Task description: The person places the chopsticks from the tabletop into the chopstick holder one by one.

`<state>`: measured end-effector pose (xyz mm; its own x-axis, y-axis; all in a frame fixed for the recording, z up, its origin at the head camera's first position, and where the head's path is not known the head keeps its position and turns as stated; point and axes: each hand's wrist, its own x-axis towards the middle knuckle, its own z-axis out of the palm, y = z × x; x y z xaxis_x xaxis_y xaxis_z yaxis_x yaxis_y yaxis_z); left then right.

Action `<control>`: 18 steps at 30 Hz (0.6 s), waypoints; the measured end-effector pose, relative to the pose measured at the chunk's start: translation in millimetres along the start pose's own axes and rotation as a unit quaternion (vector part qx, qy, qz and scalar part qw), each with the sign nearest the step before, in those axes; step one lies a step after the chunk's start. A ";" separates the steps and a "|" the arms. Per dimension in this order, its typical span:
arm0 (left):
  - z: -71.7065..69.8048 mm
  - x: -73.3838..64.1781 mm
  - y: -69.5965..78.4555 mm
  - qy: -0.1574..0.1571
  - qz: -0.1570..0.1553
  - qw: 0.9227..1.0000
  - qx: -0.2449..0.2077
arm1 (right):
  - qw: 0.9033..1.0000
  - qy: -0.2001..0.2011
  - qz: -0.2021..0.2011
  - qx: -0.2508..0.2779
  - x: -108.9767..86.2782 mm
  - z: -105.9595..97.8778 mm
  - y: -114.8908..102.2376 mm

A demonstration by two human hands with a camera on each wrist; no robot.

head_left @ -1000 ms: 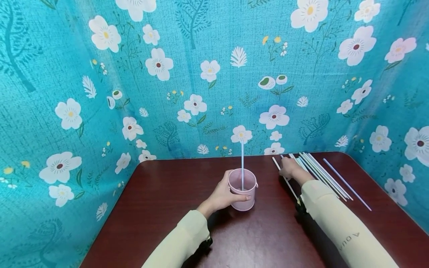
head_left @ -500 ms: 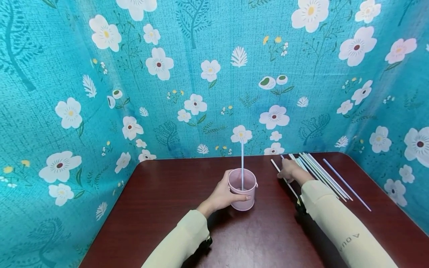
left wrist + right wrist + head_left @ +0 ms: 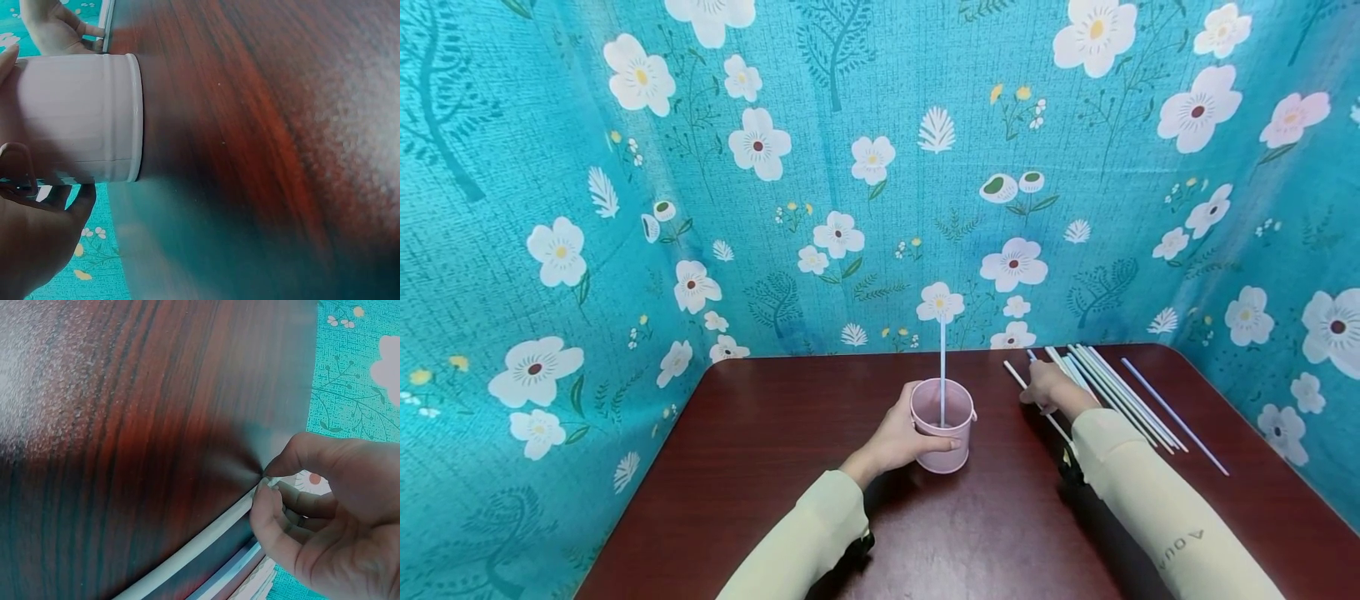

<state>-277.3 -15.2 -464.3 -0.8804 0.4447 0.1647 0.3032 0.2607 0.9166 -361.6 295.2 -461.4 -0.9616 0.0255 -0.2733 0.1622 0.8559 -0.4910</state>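
My left hand [image 3: 897, 435] grips a small pink metal pail [image 3: 953, 460], its thumb along the near side; in the left wrist view the pail's smooth wall [image 3: 75, 112] fills the left. One pale blue straw-like stick [image 3: 943, 358] stands upright inside it. To the right, my right hand [image 3: 1049, 388] is at a white straw-like stick [image 3: 1015, 374] lying slantwise on the table. Seen from the right wrist, thumb and forefinger pinch that white stick [image 3: 200, 542], with the other fingers curled below.
Right of that hand, several pale green, white and blue sticks [image 3: 1123, 392] lie side by side near the back edge of the dark red-brown table [image 3: 790, 417]. A lone lilac stick [image 3: 1176, 417] lies farther right. Blue flowered cloth [image 3: 850, 317] rises behind and at both sides.
My right hand has shifted slightly left and nearer, and the white stick's far end has moved the same way. My left hand and the pail have stayed put.
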 end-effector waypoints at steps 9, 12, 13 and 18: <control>-0.7 1.4 -0.6 0.000 0.004 1.000 0.003 | 1.000 0.016 -0.007 0.001 -2.4 2.6 0.0; -0.6 1.5 -2.0 -0.001 0.004 1.000 -0.001 | 1.000 0.016 -0.006 -0.023 -4.5 3.3 -1.0; -0.6 1.4 -2.5 -0.002 0.004 1.000 -0.003 | 0.999 0.016 -0.005 -0.033 -5.2 3.5 -1.5; -0.4 1.2 -4.6 -0.003 0.008 1.000 -0.010 | 0.997 0.019 -0.006 -0.080 -9.6 2.1 -4.1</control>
<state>-279.9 -16.3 -468.2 -0.8737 0.4530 0.1773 0.3094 0.2362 0.9211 -352.5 290.4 -458.5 -0.9715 0.0311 -0.2351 0.1157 0.9275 -0.3555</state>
